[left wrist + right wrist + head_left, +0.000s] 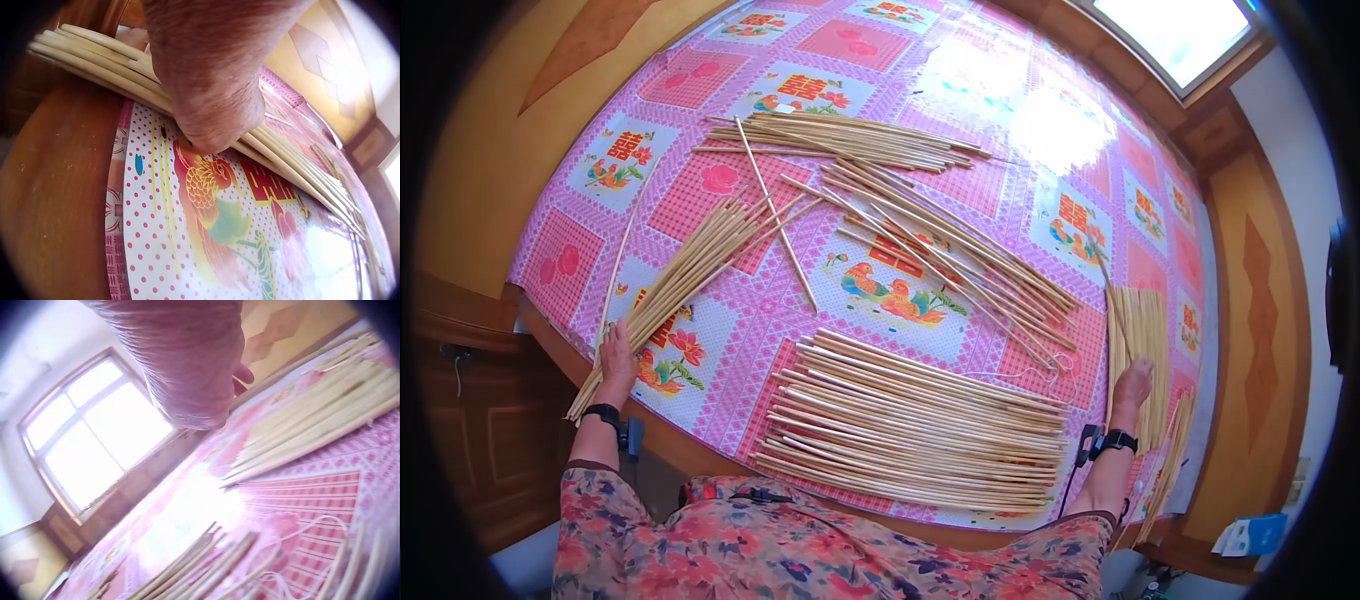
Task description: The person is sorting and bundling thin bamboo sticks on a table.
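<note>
The head view looks down from above over the whole patterned tabletop (1010, 190). Each wrist view sits close behind its hand, facing across the tabletop; head and left wrist views share the left-hand sticks (690, 260).

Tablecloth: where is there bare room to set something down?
Bare patches: beyond the far bundle, toward the window, and between the left hand's bundle and the near row. Crowded: the middle, where loose sticks overlap.
</note>
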Available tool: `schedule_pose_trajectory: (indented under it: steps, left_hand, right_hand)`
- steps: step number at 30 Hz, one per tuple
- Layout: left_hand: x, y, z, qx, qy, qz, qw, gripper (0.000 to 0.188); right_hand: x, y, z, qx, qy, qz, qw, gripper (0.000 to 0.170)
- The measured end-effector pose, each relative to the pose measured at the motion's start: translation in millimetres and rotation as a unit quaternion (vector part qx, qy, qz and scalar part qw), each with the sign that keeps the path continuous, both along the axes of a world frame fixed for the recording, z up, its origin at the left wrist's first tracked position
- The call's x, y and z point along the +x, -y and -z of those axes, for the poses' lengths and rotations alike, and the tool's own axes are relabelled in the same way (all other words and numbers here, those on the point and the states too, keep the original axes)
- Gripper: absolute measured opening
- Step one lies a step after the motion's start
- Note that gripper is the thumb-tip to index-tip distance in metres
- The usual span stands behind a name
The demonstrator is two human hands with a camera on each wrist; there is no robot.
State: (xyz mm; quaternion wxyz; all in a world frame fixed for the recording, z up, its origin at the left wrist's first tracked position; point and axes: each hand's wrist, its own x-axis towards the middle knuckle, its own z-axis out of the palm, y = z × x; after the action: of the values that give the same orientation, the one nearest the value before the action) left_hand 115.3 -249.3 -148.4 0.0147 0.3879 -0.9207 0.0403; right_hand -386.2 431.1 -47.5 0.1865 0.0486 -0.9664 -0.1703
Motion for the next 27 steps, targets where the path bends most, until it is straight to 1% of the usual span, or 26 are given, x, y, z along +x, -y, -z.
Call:
schedule_pose_trajectory:
  steps: [2,3,4,5,6,7,8,9,10,11,12,13,16,18,20,21,22,23,24,26,27]
  left_hand:
    - [0.0,-1.0,-0.7,-0.004,-0.005,0.004,1.000,0.066]
    - [-0.4,-2.4,-1.7,-0.010,-0.005,0.008,1.000,0.066]
    - [-0.9,-4.2,-3.5,-0.008,-0.007,0.007,1.000,0.066]
    - [-2.1,-6.9,-5.2,-0.003,-0.006,-0.002,1.000,0.067]
    - [-4.0,-7.1,-6.6,0.001,-0.005,-0.009,1.000,0.067]
    - [-4.5,-5.5,-5.6,0.001,-0.009,-0.007,1.000,0.067]
    - [-3.1,-5.2,-1.9,0.000,-0.014,-0.006,1.000,0.066]
    - [-0.1,-6.1,1.8,-0.002,-0.018,-0.003,1.000,0.064]
    - [1.1,-4.9,1.9,-0.007,-0.022,0.001,1.000,0.063]
    - [-1.1,-6.8,-5.2,-0.001,-0.020,0.000,1.000,0.062]
    - [-3.6,-11.2,-11.0,0.007,-0.018,0.002,1.000,0.061]
    - [-5.2,-11.8,-9.4,0.004,-0.022,0.018,1.000,0.061]
    - [-6.5,-9.5,-10.4,0.004,-0.024,0.008,1.000,0.061]
    - [-6.5,-13.5,-15.1,0.007,-0.028,0.006,1.000,0.061]
    - [-4.3,-13.1,-15.5,0.005,-0.024,-0.007,1.000,0.059]
    - [-5.3,-13.3,-17.4,0.013,-0.023,-0.004,1.000,0.058]
    - [-7.7,-13.9,-19.2,0.022,-0.022,0.002,1.000,0.056]
    - [-8.9,-15.2,-22.0,0.016,-0.035,0.016,0.999,0.053]
    - [-10.2,-14.6,-23.7,0.017,-0.031,0.001,0.999,0.053]
    - [-9.1,-14.3,-23.3,0.007,-0.034,0.017,0.999,0.051]
    - [-7.1,-14.1,-20.5,0.008,-0.030,-0.003,1.000,0.051]
  right_hand:
    - [-16.2,54.0,-41.6,-0.029,0.004,-0.096,0.995,0.013]
    - [-24.3,82.9,-51.5,-0.026,-0.014,-0.151,0.988,0.016]
    - [-20.6,128.0,-67.6,-0.042,-0.040,-0.222,0.973,0.021]
    - [-17.1,171.6,-77.0,-0.056,-0.060,-0.263,0.961,0.022]
    - [-19.5,207.1,-75.2,-0.089,-0.066,-0.331,0.937,0.023]
    - [-13.0,245.9,-73.6,-0.125,-0.038,-0.353,0.926,0.025]
    - [-17.7,276.4,-58.3,-0.134,-0.023,-0.399,0.907,0.029]
    - [-19.2,303.8,-41.3,-0.131,0.004,-0.431,0.893,0.030]
    - [-17.2,331.0,-23.6,-0.131,0.042,-0.438,0.888,0.029]
    - [-15.4,355.0,-3.1,-0.154,0.069,-0.448,0.878,0.027]
    - [-7.4,377.3,8.6,-0.172,0.096,-0.438,0.877,0.026]
    - [-2.5,394.4,23.3,-0.182,0.111,-0.429,0.878,0.024]
    - [10.2,429.4,61.1,-0.205,0.154,-0.410,0.875,0.023]
    - [17.1,436.7,70.9,-0.205,0.160,-0.417,0.871,0.023]
    - [13.3,437.5,77.2,-0.232,0.165,-0.423,0.860,0.023]
    - [8.4,439.0,75.2,-0.214,0.196,-0.402,0.869,0.026]
    - [3.7,439.0,73.9,-0.209,0.201,-0.409,0.865,0.026]
    - [-1.9,440.0,74.6,-0.201,0.200,-0.395,0.874,0.029]
    - [-6.4,443.9,76.3,-0.194,0.200,-0.385,0.880,0.032]
    - [-13.2,449.7,78.4,-0.194,0.171,-0.374,0.891,0.027]
    - [-10.7,454.1,74.8,-0.199,0.123,-0.387,0.892,0.026]
